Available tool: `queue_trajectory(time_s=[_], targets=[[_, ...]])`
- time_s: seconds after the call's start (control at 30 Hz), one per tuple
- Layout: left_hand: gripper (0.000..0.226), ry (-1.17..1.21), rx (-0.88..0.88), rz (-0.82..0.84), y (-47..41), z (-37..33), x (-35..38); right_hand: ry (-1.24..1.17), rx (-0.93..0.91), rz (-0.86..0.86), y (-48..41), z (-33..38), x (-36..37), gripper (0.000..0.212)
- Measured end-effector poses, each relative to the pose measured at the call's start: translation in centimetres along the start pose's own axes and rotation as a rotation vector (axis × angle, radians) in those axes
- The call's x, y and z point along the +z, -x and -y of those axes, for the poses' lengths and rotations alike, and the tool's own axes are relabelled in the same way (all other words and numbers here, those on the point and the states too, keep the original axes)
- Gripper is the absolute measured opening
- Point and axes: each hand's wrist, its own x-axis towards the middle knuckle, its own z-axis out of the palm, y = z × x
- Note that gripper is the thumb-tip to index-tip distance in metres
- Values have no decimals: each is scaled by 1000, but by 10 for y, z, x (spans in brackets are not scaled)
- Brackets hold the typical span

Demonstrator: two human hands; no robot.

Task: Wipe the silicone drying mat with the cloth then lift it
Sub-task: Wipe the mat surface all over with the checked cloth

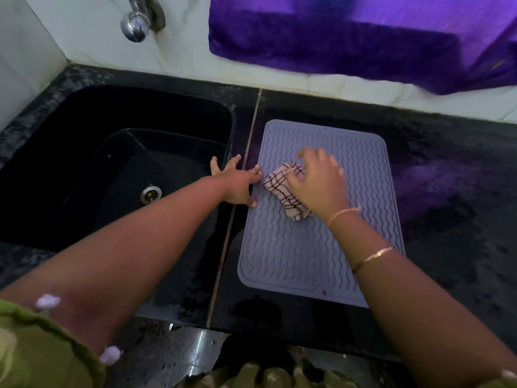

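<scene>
A grey-lilac silicone drying mat [302,256] with wavy ridges lies flat on the black counter, right of the sink. A bunched pink cloth with dark check lines [282,189] sits on the mat's upper middle. My right hand [316,183] presses down on the cloth, fingers curled over it. My left hand [237,183] lies spread on the mat's left edge, fingers apart, with its thumb on the mat and its outer fingers over the counter strip beside the sink.
A black sink [112,163] with a metal drain [151,193] fills the left. A chrome tap [137,23] juts from the white tiled wall. A purple cloth [363,37] hangs on the wall behind the black counter [453,191].
</scene>
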Motion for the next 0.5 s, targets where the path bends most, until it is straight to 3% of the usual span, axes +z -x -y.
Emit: queue_trajectory(time_s=[0.13,0.23,0.5], targets=[[95,-28,-14,89,1,-1,-8,277,1,209,25,5,34,77],[96,-36,-23,84,2,-4,-9,301,-34,156,23,3,35,64],[97,-64,-27,72,1,0,-10,264,-310,394,34,-6,12,55]])
